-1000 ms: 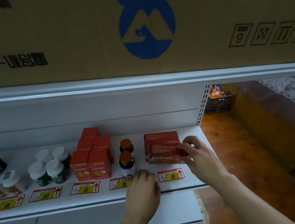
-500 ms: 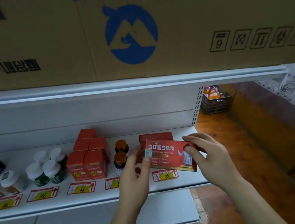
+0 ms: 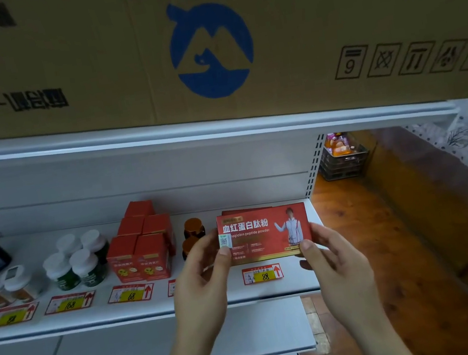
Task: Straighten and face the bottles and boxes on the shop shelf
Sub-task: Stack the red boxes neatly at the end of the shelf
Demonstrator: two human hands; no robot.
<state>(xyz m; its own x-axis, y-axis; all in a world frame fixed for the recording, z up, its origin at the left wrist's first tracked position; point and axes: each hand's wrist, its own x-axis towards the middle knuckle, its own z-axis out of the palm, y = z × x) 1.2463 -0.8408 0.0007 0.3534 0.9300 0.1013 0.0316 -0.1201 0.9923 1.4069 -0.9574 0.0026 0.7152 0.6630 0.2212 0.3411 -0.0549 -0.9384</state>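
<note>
We pinch the red box (image 3: pixel 263 232) between left hand (image 3: pixel 203 278) and right hand (image 3: pixel 337 265); we should set it down squarely, front outward, above its price tag (image 3: pixel 263 274).

red box (image 3: pixel 263 232), upright, front-facing, above shelf (image 3: pixel 143 311)

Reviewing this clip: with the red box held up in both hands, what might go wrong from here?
1. Both hands, left and right, pinch the red box only at its lower corners, so it could slip.
2. The amber bottles stand just beside the left hand; setting the box down may knock them.
3. The spot above the 88 tag is near the shelf's right end, so the box could overhang it.
</note>
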